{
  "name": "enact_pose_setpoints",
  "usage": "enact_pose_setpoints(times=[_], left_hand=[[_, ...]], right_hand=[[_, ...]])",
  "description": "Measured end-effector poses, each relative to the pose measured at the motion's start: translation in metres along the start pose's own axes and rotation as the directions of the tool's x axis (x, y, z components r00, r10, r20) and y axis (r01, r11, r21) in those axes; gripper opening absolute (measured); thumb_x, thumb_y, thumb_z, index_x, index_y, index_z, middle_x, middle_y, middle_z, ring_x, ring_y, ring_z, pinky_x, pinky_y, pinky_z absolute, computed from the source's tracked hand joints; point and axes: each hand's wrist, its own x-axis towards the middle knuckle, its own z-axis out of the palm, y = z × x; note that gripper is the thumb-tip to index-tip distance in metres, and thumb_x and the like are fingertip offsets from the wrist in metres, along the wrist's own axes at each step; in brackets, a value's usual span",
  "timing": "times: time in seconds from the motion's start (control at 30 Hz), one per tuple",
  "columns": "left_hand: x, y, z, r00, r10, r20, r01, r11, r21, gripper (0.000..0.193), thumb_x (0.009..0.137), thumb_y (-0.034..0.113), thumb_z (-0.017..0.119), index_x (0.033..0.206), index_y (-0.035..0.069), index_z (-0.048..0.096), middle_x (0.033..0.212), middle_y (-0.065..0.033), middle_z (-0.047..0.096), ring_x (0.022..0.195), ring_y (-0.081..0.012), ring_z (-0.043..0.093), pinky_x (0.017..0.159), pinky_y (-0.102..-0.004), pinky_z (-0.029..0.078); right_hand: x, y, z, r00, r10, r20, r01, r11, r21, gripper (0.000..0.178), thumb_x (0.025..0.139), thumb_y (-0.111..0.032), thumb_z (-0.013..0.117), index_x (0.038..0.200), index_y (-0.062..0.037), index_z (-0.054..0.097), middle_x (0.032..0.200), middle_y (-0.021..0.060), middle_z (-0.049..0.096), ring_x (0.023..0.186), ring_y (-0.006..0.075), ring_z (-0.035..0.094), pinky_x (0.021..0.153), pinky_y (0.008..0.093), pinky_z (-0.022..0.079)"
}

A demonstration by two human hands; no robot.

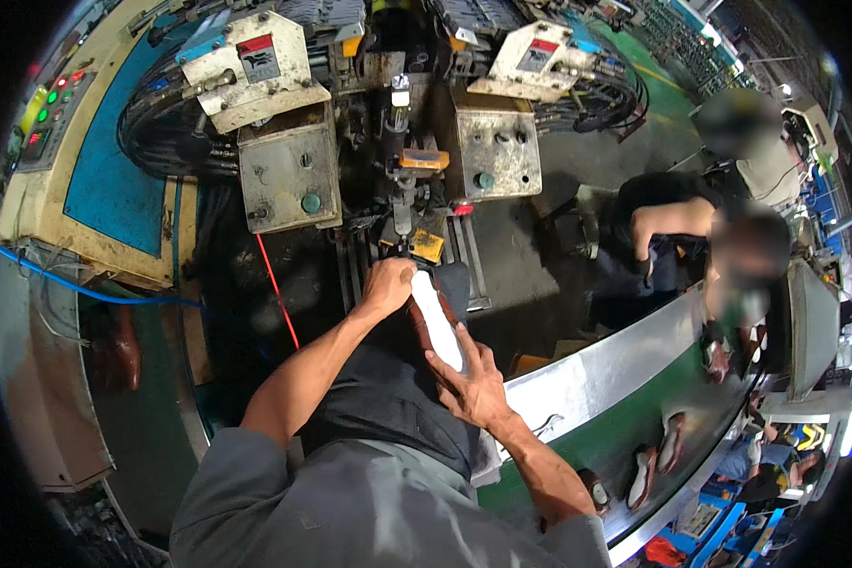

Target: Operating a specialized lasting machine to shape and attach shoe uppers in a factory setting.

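A brown shoe with a white sole side facing up is in front of my lap, slanting from the machine's lower end toward me. My left hand grips its far end, fingers curled at the edge beside the machine's clamp. Around the near end, my right hand holds the shoe, thumb and fingers on its two sides. The underside of the shoe is hidden.
A large machine with two grey control boxes stands ahead. On the right, a green conveyor belt carries several brown shoes. Two co-workers are beyond it. At left stands a cream and blue cabinet with a blue hose.
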Motion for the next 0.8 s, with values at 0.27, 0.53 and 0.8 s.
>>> enact_pose_setpoints(times=[0.27,0.53,0.8], left_hand=[[-0.005,0.007,-0.100,0.992,0.040,-0.120,-0.069,0.966,-0.248,0.029,0.107,0.016,0.070,0.128,-0.003,0.075,0.115,-0.0181,0.080,0.110,-0.0323,0.076,0.098,-0.0475,0.058],[0.105,-0.025,-0.345,0.484,0.666,-0.568,0.092,0.607,0.789,0.030,0.098,0.002,0.066,0.126,0.004,0.076,0.129,-0.0179,0.066,0.126,-0.0418,0.059,0.111,-0.0516,0.046],[0.140,-0.049,-0.342,0.429,0.674,-0.601,0.245,0.554,0.796,0.033,0.093,0.006,0.074,0.125,0.015,0.078,0.120,-0.0098,0.065,0.114,-0.0361,0.060,0.097,-0.0521,0.049]], right_hand=[[0.021,-0.016,-0.076,0.980,-0.113,-0.166,0.119,0.992,0.030,0.082,0.076,-0.020,0.088,0.155,-0.0303,0.067,0.174,0.0326,0.030,0.135,0.0555,0.055,0.109,0.0601,0.056],[0.224,-0.025,-0.162,0.902,-0.178,-0.392,0.125,0.980,-0.156,0.085,0.083,-0.019,0.084,0.162,-0.0341,0.058,0.174,0.0302,0.028,0.133,0.0550,0.053,0.108,0.0600,0.055],[0.336,0.007,-0.105,0.876,-0.141,-0.460,0.040,0.974,-0.222,0.083,0.087,-0.022,0.083,0.164,-0.0330,0.054,0.175,0.0326,0.025,0.138,0.0585,0.047,0.114,0.0612,0.051]])
